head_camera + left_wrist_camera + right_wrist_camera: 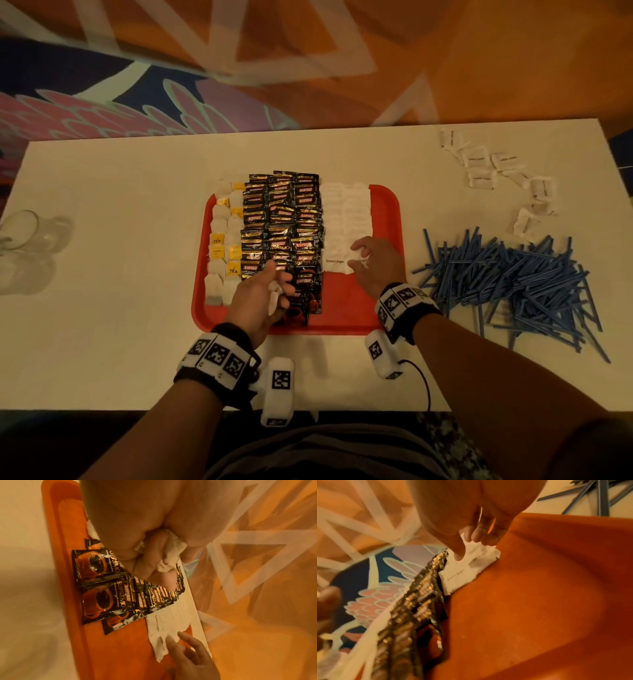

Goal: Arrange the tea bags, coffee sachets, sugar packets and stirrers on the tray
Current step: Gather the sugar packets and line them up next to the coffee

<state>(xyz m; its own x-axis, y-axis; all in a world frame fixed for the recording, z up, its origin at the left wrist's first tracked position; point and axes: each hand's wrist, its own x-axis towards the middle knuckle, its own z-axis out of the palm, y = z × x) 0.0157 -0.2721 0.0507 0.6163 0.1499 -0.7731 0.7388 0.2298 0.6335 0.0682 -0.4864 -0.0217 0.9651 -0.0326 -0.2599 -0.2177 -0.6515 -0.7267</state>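
White packet (pixel 359 258): under right hand (pixel 373 263), fingertips pinching it, at sugar rows' near end.
Left hand (pixel 263 294): clutches spare packets (pixel 169 551).

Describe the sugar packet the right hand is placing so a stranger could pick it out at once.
Start at the red tray and find the white column right of the black coffee sachets. At that column's near end, the sugar packet lies under the right hand. Unlike its neighbours, fingers touch it.
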